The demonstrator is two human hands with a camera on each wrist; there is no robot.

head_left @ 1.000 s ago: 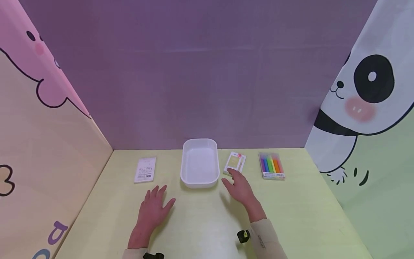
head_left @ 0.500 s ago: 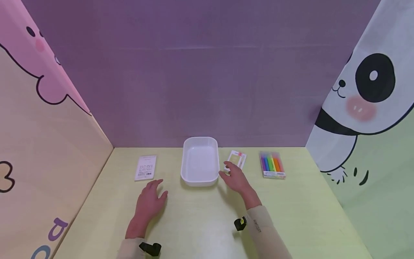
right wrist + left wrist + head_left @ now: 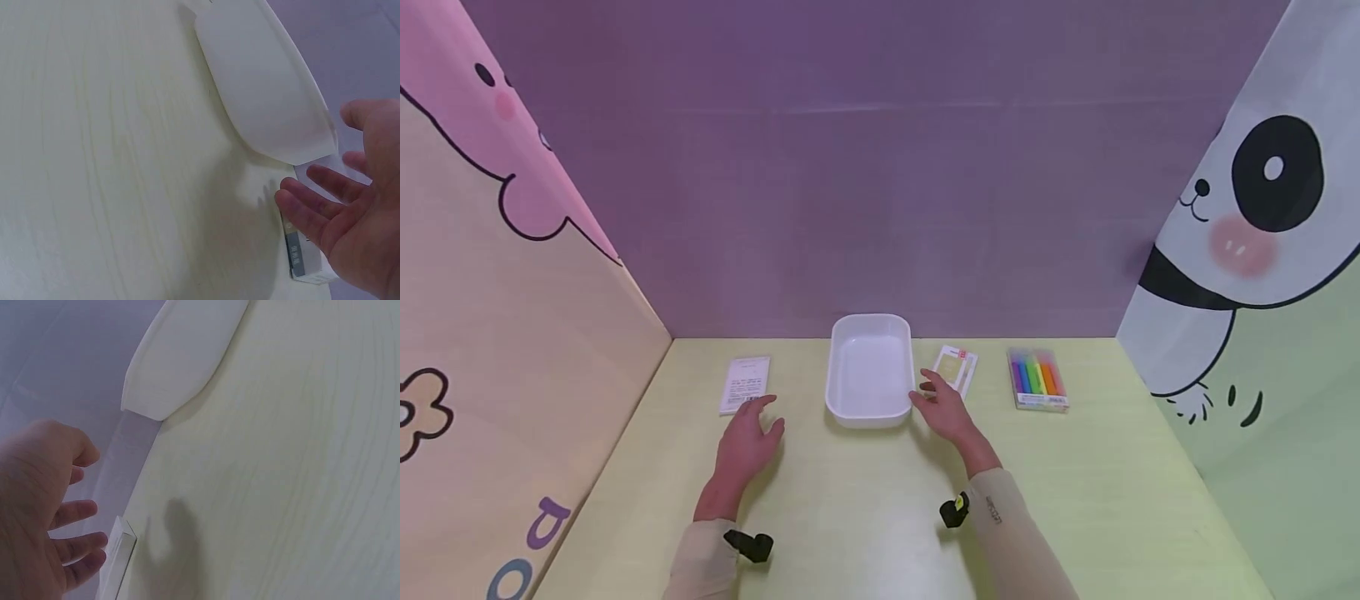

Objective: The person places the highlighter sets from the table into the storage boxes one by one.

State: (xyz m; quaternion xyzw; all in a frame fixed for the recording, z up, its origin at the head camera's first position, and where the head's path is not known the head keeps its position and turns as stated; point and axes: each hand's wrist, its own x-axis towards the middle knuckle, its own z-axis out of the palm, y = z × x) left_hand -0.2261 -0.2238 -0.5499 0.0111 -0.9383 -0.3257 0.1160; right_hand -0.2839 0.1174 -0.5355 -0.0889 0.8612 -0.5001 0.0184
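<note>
A white plastic tray (image 3: 870,422) stands at the table's back middle. My left hand (image 3: 747,446) hovers by the near edge of a flat white box with printed text (image 3: 747,377), fingers loosely bent and nothing held. In the left wrist view that box (image 3: 119,559) shows beyond the fingertips. My right hand (image 3: 947,414) is over the near part of a white box with a yellowish panel (image 3: 953,367), close to the tray's right side. The right wrist view shows its relaxed fingers apart from the box (image 3: 302,256), which they partly hide.
A clear case of coloured markers (image 3: 1037,381) lies to the right on the pale table (image 3: 865,517). A purple backdrop (image 3: 880,167) rises behind the tray, and printed panels stand along both sides.
My left hand has moved forward to the printed box, its fingers less spread. The right hand has shifted slightly forward beside the tray. The tray, boxes and markers stay in place.
</note>
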